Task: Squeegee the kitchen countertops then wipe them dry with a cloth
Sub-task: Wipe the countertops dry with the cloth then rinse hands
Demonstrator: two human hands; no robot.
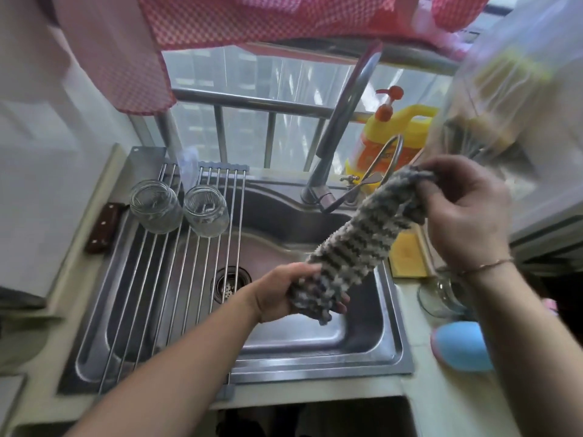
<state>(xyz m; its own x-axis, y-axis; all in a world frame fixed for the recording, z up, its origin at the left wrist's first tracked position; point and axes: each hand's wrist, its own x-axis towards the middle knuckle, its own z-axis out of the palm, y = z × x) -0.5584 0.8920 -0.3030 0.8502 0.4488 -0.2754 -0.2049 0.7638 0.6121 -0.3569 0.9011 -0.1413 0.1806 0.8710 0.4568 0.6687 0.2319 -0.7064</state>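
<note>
A grey and white striped cloth [356, 244] is stretched into a roll above the steel sink [362, 345]. My left hand [284, 294] grips its lower end over the basin. My right hand [463, 209] grips the upper end, higher and to the right, near the tap. The cloth looks twisted between the two hands. The pale countertop [441, 402] runs along the sink's front and right side. No squeegee is in view.
A wire roll-up rack [176, 279] covers the sink's left half, with two upturned glass jars [157, 206] on it. A knife [104, 225] lies left of it. Tap [344, 121], yellow detergent bottle [394, 134], glass bowl [438, 298] and blue object [460, 345] stand at the right.
</note>
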